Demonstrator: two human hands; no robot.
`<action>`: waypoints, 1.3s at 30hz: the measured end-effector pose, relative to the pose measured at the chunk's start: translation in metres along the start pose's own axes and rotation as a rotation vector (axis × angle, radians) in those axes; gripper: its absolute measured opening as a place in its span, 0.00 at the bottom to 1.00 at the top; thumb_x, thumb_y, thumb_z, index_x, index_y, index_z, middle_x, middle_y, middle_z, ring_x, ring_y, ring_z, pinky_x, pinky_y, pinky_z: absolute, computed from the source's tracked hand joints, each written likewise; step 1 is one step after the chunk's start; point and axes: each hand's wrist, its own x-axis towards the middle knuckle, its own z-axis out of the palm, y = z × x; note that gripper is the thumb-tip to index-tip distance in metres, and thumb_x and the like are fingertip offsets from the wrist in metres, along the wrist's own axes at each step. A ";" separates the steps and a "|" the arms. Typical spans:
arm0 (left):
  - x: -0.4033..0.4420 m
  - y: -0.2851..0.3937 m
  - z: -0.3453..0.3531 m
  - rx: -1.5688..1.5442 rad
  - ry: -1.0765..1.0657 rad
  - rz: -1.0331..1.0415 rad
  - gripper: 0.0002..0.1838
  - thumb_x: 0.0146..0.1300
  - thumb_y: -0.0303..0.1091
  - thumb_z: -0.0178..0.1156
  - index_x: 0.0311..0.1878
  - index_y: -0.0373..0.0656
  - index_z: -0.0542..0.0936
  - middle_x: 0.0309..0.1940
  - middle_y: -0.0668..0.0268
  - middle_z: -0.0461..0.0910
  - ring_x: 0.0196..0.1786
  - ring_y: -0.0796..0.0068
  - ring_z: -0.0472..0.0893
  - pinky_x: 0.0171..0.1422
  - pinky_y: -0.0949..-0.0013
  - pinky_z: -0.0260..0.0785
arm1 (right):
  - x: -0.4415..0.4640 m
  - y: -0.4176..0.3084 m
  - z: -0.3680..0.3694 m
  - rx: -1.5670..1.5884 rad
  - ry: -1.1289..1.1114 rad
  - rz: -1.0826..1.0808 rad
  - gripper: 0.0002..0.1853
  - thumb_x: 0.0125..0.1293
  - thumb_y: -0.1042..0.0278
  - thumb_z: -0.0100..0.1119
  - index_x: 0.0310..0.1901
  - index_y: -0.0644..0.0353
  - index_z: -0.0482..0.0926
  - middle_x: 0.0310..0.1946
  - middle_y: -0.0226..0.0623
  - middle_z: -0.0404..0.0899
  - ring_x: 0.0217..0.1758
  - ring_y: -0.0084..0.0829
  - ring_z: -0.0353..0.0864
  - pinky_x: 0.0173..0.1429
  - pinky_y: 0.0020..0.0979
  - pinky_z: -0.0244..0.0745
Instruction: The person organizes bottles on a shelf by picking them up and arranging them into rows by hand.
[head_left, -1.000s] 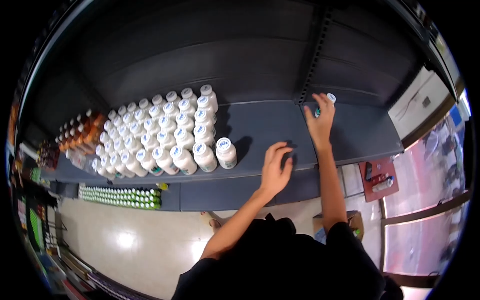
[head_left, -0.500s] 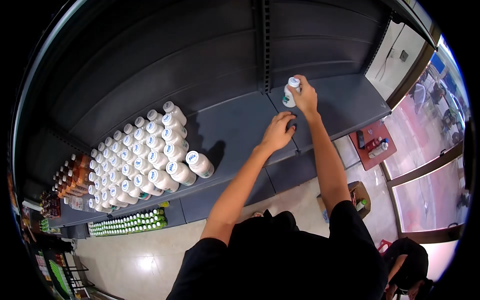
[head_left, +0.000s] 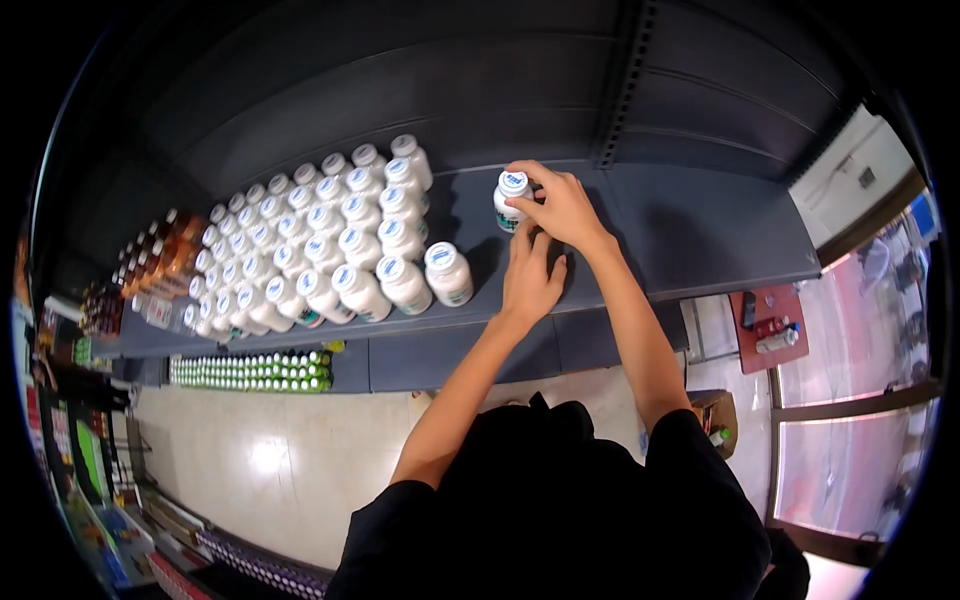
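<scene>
My right hand grips a white bottle near its white and blue cap, with the bottle over the dark shelf. Just below that bottle is my left hand, its fingers apart and reaching toward the bottle's base; whether the fingertips touch it is hard to see. To the left stand several rows of like white bottles. One bottle stands at the right end of the front row.
Bottles with orange contents stand at the shelf's far left. A lower shelf holds green bottles with white caps. At the right are a red table with bottles and a cardboard box on the floor.
My right hand has carried the white bottle leftward along the shelf, toward the rows. My left hand has moved left too and is now just below the bottle. The camera view has shifted.
</scene>
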 end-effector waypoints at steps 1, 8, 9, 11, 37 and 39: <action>-0.007 -0.001 -0.008 0.004 0.053 0.000 0.23 0.65 0.29 0.64 0.63 0.35 0.77 0.67 0.47 0.70 0.70 0.42 0.70 0.73 0.48 0.65 | 0.003 -0.002 0.012 0.081 -0.041 -0.031 0.23 0.64 0.70 0.73 0.61 0.58 0.82 0.51 0.42 0.89 0.57 0.39 0.89 0.59 0.40 0.85; -0.068 0.000 -0.065 0.030 0.206 0.163 0.12 0.64 0.21 0.63 0.51 0.37 0.82 0.52 0.54 0.82 0.54 0.48 0.82 0.57 0.57 0.77 | 0.027 -0.026 0.061 0.335 -0.369 -0.087 0.25 0.64 0.75 0.75 0.63 0.61 0.80 0.58 0.37 0.87 0.63 0.29 0.85 0.60 0.31 0.82; -0.079 -0.004 -0.069 0.035 0.212 0.107 0.13 0.64 0.21 0.62 0.52 0.38 0.81 0.51 0.54 0.82 0.53 0.48 0.82 0.56 0.57 0.77 | 0.029 -0.027 0.065 0.342 -0.371 -0.078 0.26 0.63 0.76 0.75 0.64 0.62 0.80 0.58 0.38 0.87 0.63 0.29 0.85 0.60 0.31 0.82; -0.094 -0.011 -0.076 0.039 0.226 0.001 0.13 0.65 0.21 0.61 0.53 0.38 0.81 0.50 0.55 0.82 0.52 0.48 0.82 0.55 0.56 0.77 | 0.034 -0.027 0.071 0.356 -0.384 -0.055 0.29 0.63 0.78 0.74 0.67 0.66 0.79 0.58 0.39 0.86 0.61 0.27 0.85 0.60 0.29 0.83; -0.308 -0.038 -0.083 0.054 -0.069 -0.596 0.15 0.72 0.37 0.58 0.56 0.40 0.80 0.49 0.54 0.83 0.50 0.45 0.85 0.54 0.50 0.78 | -0.164 0.018 0.100 0.495 0.347 0.007 0.13 0.81 0.70 0.50 0.43 0.71 0.80 0.39 0.39 0.83 0.43 0.30 0.80 0.56 0.32 0.75; -0.340 -0.053 -0.092 -0.019 -0.293 -0.783 0.23 0.70 0.43 0.60 0.62 0.40 0.79 0.53 0.50 0.85 0.54 0.44 0.85 0.59 0.50 0.78 | -0.204 0.018 0.101 0.426 0.285 -0.048 0.11 0.80 0.70 0.53 0.44 0.69 0.80 0.34 0.36 0.81 0.39 0.26 0.77 0.48 0.29 0.74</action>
